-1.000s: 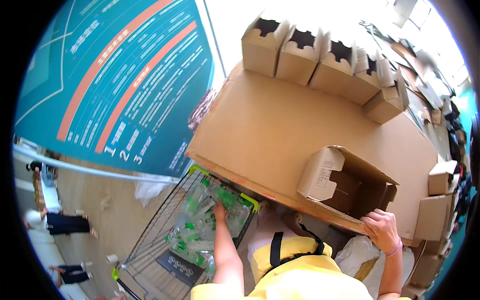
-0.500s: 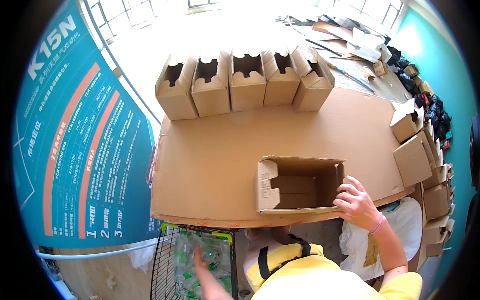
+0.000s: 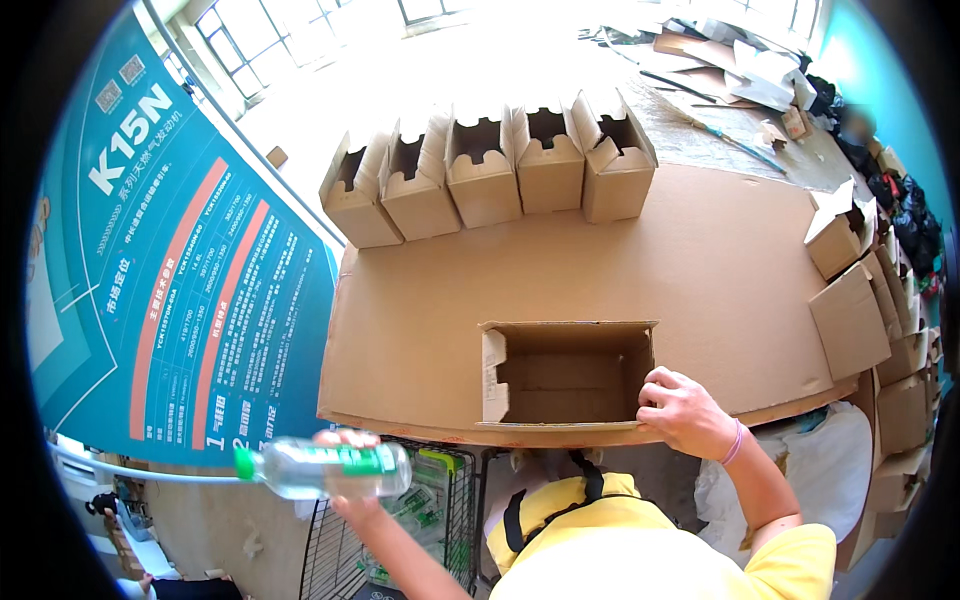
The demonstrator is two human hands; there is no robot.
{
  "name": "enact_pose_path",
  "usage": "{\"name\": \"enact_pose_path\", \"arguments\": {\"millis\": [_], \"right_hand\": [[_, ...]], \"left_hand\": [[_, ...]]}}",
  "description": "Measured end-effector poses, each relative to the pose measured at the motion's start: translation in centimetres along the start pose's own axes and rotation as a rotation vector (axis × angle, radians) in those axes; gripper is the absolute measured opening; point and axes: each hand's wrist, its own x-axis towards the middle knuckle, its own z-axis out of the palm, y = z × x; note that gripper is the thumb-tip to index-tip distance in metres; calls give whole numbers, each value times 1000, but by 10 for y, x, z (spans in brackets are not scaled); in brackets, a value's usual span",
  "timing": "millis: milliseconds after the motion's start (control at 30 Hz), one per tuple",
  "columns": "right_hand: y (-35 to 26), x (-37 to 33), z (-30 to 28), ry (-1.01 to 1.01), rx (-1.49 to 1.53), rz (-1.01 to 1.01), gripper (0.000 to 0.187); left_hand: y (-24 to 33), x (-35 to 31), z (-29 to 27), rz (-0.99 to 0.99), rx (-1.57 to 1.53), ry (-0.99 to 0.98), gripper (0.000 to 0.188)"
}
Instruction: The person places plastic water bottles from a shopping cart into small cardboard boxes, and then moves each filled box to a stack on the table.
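My left hand (image 3: 354,508) is closed around a clear plastic bottle (image 3: 310,468) with a green cap and a green label. The bottle lies sideways in the air, cap to the left, over the rim of a black wire cart (image 3: 462,510). More green-labelled bottles (image 3: 425,505) are inside that cart. My right hand (image 3: 688,412) grips the near right corner of an open cardboard box (image 3: 580,385). This box stands at the table's near edge, its bare inside facing up and a notched flap at its left end.
Several open cardboard boxes (image 3: 485,185) stand in a row along the far side of the cardboard-covered table (image 3: 600,270). More boxes (image 3: 850,320) are stacked at the right. A blue banner (image 3: 200,300) rises on the left. White sacking (image 3: 800,470) lies below the table's right end.
My left hand has come up out of the cart with a bottle in it. My right hand stays on the box corner. The view has shifted slightly.
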Motion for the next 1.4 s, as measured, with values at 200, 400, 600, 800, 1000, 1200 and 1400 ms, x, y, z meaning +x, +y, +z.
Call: {"name": "enact_pose_path", "arguments": {"millis": [200,400,600,800,1000,1200,1400], "right_hand": [[14,-30,-1,76,55,30,17],[14,-40,2,234,101,88,14],[17,-44,15,318,124,64,8],[15,-38,24,351,136,14,12],[15,-37,21,296,161,-6,12],[11,-31,12,262,166,27,10],[12,-25,8,258,151,153,13]], "left_hand": [[-50,102,173,-131,-60,-408,74],[-112,114,236,-304,998,-996,70],[-182,111,218,-647,1634,-1599,85],[-274,81,177,-404,1846,-1763,49],[-289,67,191,-283,1916,-1730,19],[-279,65,177,-206,1875,-1514,20],[-127,129,224,-133,1318,-1155,20]]}}
